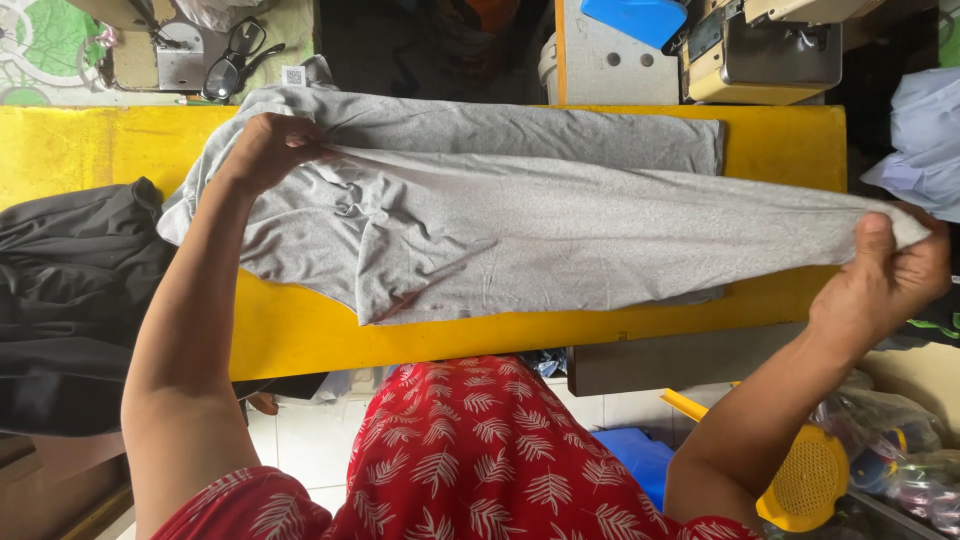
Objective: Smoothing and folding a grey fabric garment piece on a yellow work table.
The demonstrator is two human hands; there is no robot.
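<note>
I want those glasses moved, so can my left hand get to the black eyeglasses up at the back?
Probably not yet: the left hand is gripping the grey cloth, though the path to the eyeglasses looks open.

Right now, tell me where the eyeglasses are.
In the head view, the black eyeglasses lie at the upper left, beyond the yellow table, just above the grey cloth near the left hand.

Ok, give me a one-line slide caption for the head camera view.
Left hand and right hand stretch a grey cloth over a yellow table, black fabric beside it.
</note>
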